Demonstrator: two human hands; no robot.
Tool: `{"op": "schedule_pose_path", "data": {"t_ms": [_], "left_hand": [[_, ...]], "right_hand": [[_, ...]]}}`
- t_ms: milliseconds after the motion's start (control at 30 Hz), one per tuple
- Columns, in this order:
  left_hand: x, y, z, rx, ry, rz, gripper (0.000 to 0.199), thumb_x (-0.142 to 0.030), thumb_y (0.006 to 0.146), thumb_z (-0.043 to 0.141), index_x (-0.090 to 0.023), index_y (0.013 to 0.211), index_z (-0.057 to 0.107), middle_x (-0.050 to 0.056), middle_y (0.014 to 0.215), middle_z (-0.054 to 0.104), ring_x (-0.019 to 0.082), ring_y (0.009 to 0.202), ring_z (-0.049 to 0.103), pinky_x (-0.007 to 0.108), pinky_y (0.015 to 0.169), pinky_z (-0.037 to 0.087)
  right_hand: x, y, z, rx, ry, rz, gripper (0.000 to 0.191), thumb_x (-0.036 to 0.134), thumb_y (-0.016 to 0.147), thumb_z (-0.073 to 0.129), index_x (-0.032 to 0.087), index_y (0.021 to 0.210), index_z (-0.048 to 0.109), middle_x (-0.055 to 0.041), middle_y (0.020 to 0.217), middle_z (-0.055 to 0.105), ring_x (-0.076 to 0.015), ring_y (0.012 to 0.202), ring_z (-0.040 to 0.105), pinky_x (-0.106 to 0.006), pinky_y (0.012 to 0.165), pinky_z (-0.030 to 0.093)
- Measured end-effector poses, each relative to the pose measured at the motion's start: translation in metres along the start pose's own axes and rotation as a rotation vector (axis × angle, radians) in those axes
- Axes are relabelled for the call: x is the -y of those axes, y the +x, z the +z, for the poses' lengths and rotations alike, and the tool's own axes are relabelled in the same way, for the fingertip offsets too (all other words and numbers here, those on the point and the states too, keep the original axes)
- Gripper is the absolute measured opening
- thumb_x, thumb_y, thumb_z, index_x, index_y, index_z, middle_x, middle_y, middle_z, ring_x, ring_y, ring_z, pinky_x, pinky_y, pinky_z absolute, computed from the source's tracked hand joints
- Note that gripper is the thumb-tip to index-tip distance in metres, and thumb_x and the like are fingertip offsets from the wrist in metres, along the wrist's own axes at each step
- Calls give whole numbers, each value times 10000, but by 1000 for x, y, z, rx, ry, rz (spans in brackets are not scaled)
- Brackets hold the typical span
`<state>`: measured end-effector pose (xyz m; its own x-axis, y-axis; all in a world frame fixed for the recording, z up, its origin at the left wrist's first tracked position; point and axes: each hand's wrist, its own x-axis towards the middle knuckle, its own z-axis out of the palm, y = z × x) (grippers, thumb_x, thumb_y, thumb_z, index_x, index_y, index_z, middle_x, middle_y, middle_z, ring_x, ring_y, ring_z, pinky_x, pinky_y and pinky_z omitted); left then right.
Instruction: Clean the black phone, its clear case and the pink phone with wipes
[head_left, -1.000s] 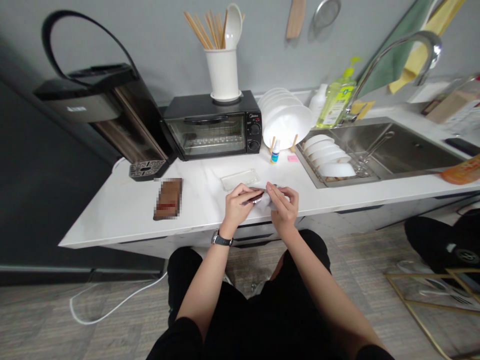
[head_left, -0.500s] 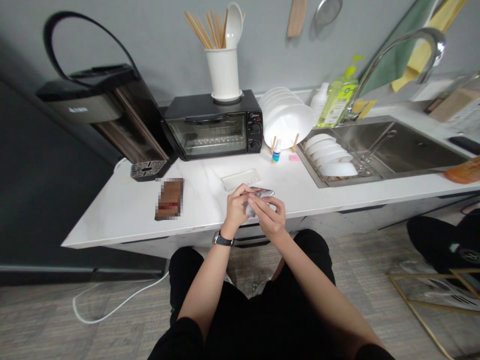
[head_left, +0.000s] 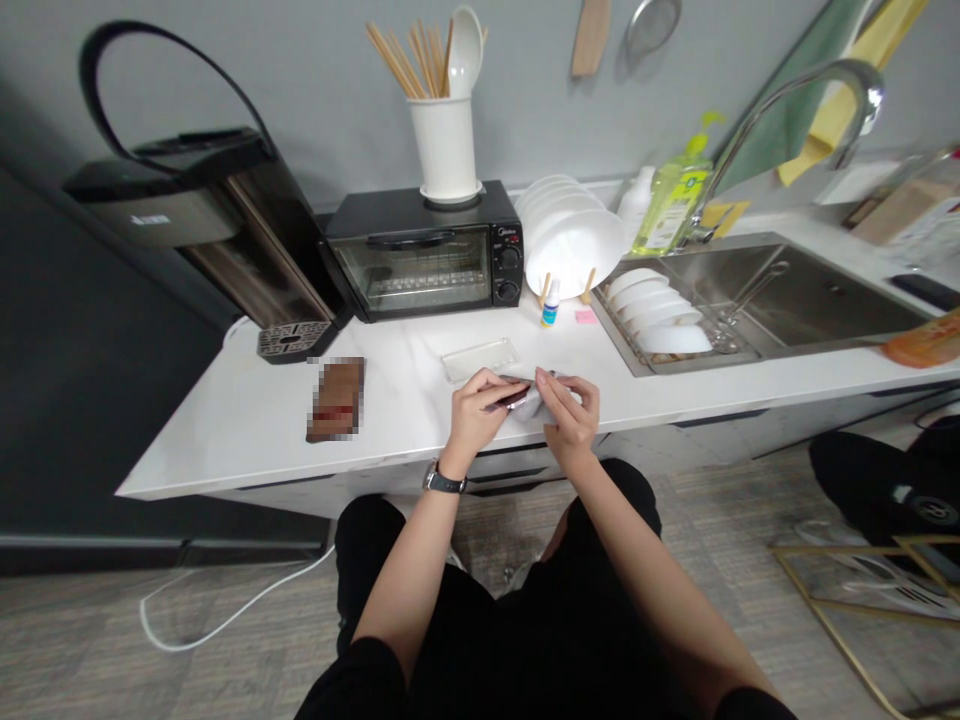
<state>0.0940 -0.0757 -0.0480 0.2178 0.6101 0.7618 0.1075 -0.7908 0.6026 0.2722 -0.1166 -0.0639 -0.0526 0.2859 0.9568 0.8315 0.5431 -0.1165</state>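
Over the counter's front edge, my left hand [head_left: 474,412] is closed on a thin, dark, shiny phone [head_left: 514,399], largely covered by the fingers. My right hand [head_left: 573,412] pinches a soft grey cloth [head_left: 530,405] against the phone's right side. How much of the phone the cloth covers is hidden. Just behind the hands, a clear phone case [head_left: 480,359] lies flat on the white counter [head_left: 405,400]. A small white spray bottle [head_left: 550,305] with a blue label stands farther back, beside a pink pad [head_left: 585,317].
A black toaster oven [head_left: 427,255] bears a white utensil holder [head_left: 445,150]. Left of it stands a tall dark dispenser [head_left: 240,240], with a blurred-out brown object [head_left: 337,400] in front. White plates [head_left: 574,250] and a sink [head_left: 825,290] are to the right. Another person's dark-clothed leg [head_left: 862,480] shows at far right.
My right hand has moved to the right, away from my left, drawing the cloth with it. More of the cloth shows between the hands. My left hand keeps its hold on the phone.
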Motion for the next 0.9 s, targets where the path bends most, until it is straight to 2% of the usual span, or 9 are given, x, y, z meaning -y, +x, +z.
{"op": "schedule_pose_path", "data": {"t_ms": [100,233,367,433,500,600,667,767,900], "left_hand": [[-1,1,-1,-12,4,14,295,-80,948,679,-251,1141,821,28,977,716,148,1004,776,271,884,650],[-3,2,-4,8,22,5,205,-126,964,647,-215,1043,814,42,948,716,162,946,763,284,825,649],[-4,-1,-7,45,-72,-133,126,-272,985,669,-211,961,776,59,1002,746,241,1038,770,390,882,651],[-4,-2,-6,43,-111,-207,166,-293,1008,637,-229,953,780,59,1005,755,252,1061,772,403,895,645],[-4,-2,-4,49,-96,-200,192,-280,1009,629,-243,938,803,61,979,751,243,1043,772,379,876,635],[-6,2,-5,33,-47,-133,137,-282,964,706,-262,952,841,57,932,734,211,953,760,336,827,609],[-8,4,-7,-87,-24,-156,100,-312,912,788,-254,967,849,46,884,714,182,859,719,305,780,580],[-8,7,-9,-359,-87,-300,188,-367,811,895,-203,865,822,25,817,681,147,777,645,255,729,526],[-9,11,-7,-653,-497,-562,381,-438,702,971,-184,887,755,5,858,733,122,803,672,219,794,532]], "right_hand": [[10,1,3,-24,-16,40,650,19,1006,398,305,1571,545,-60,1319,782,-253,1106,691,-463,868,626],[30,3,12,-63,17,-31,565,54,1050,497,284,1564,556,-67,1262,804,-235,1097,708,-421,873,622],[43,-3,18,-33,101,-142,554,74,1006,646,211,1539,587,-68,1188,827,-227,1106,722,-375,909,636],[40,-8,17,6,114,-189,552,68,994,657,225,1521,606,-48,1175,831,-217,1106,727,-355,922,643],[27,-12,13,45,119,-205,557,58,995,636,280,1506,619,-27,1201,824,-209,1088,733,-358,912,651],[-6,-10,1,87,104,-79,607,3,980,516,317,1487,631,-35,1228,810,-234,1082,718,-431,900,653],[-28,-5,-8,133,88,70,665,-45,905,462,288,1439,677,-54,1153,814,-265,1091,683,-476,894,644],[-54,7,-16,178,47,234,704,-72,769,455,275,1294,770,-56,1025,799,-284,1082,642,-485,912,623],[-72,22,-14,396,-35,333,706,-37,692,486,227,1281,772,-94,1126,778,-315,1156,606,-501,992,589]]}}
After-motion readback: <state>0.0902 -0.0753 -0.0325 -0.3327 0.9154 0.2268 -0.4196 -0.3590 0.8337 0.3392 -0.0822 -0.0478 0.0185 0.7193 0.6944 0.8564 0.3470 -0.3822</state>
